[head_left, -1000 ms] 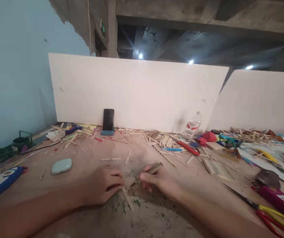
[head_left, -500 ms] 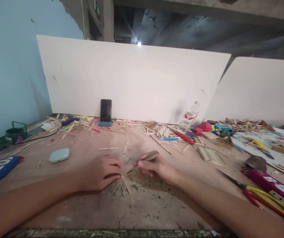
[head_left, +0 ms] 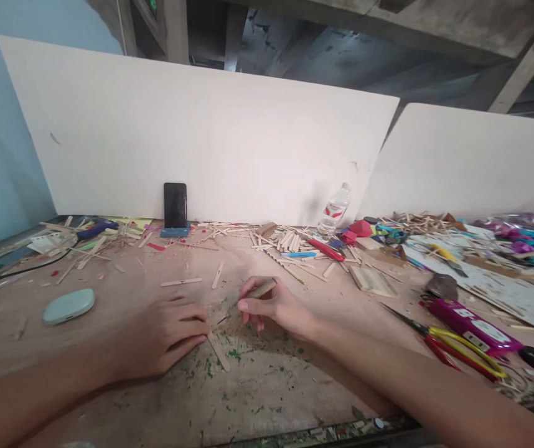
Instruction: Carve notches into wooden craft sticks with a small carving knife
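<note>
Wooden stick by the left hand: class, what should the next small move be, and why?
Perhaps ease the thin-tipped tool slightly toward the wooden stick. The right hand grips the tool with its tip pointing toward the left hand, whose fingertips are at the stick's upper end, seemingly steadying it.

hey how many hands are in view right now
2: the left hand, touching a wooden stick; the right hand, across from it, holding a slim tool. No others show.

- Between left hand and right hand, a slim brown-handled tool narrowed the gap.
- Beyond the right fingers, heaped flat pale wooden sticks blocked passage.
- Nearer than the fingers, tiny green scraps left passing room.
</note>
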Available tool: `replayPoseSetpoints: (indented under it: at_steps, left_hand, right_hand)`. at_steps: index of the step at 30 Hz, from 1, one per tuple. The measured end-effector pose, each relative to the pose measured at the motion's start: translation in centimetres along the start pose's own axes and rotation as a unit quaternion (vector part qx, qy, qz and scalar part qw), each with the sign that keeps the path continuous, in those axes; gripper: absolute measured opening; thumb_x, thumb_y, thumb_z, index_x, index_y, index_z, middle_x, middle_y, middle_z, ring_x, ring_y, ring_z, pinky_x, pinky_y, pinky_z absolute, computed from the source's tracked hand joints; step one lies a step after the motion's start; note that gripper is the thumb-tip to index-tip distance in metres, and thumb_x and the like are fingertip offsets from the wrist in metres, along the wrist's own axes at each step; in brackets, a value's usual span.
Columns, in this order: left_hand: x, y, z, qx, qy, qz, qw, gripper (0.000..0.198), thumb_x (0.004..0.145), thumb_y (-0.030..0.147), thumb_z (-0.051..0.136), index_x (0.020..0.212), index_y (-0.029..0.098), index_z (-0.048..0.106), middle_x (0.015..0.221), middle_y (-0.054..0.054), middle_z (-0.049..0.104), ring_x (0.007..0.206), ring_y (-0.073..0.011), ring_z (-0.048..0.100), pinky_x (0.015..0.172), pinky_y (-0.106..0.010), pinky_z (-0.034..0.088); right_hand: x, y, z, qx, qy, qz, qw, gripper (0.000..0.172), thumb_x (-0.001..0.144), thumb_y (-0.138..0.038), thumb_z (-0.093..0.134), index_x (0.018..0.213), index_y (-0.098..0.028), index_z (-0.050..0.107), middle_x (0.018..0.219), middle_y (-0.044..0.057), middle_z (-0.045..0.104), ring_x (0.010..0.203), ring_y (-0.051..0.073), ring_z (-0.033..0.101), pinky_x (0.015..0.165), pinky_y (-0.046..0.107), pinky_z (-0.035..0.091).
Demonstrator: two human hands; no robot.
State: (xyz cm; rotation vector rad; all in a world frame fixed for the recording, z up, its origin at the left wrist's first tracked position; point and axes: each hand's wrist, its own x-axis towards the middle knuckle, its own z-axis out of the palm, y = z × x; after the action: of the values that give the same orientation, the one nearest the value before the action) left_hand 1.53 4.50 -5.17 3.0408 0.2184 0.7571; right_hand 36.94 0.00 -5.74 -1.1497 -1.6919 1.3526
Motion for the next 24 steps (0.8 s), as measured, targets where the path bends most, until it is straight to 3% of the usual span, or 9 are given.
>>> replayPoseSetpoints:
  at_steps: [7, 17, 24]
  left_hand:
    - [0.0, 0.1, 0.1, 0.002, 0.016, -0.012, 1.0, 0.018, 0.126, 0.035, 0.089, 0.135, 0.019, 0.086, 0.13, -0.006, 0.089, 0.112, -0.0221, 0.087, 0.109, -0.045, 0.08]
    - [-0.9, -1.8, 2.7, 0.033, 0.133, -0.107, 0.985, 0.032, 0.125, 0.046, 0.09, 0.144, 0.021, 0.087, 0.152, -0.012, 0.087, 0.141, -0.0308, 0.086, 0.129, -0.059, 0.075]
    - [-1.0, -1.3, 0.7, 0.036, 0.123, -0.133, 0.983, 0.036, 0.125, 0.05, 0.089, 0.148, 0.022, 0.085, 0.152, -0.012, 0.087, 0.136, -0.0298, 0.086, 0.123, -0.056, 0.077]
  right_hand:
    - [0.0, -0.5, -0.8, -0.027, 0.02, -0.011, 0.999, 0.045, 0.123, -0.054, 0.09, 0.153, -0.021, 0.082, 0.15, 0.013, 0.085, 0.125, 0.03, 0.086, 0.107, 0.052, 0.078]
    - [0.0, -1.1, -1.0, -0.025, 0.034, 0.018, 0.999, 0.047, 0.123, -0.055, 0.09, 0.154, -0.021, 0.082, 0.151, 0.013, 0.084, 0.126, 0.031, 0.086, 0.108, 0.053, 0.078]
    - [-0.1, -1.6, -0.8, -0.028, 0.056, 0.009, 0.998, 0.047, 0.123, -0.055, 0.09, 0.155, -0.02, 0.082, 0.151, 0.013, 0.084, 0.126, 0.031, 0.086, 0.108, 0.053, 0.078]
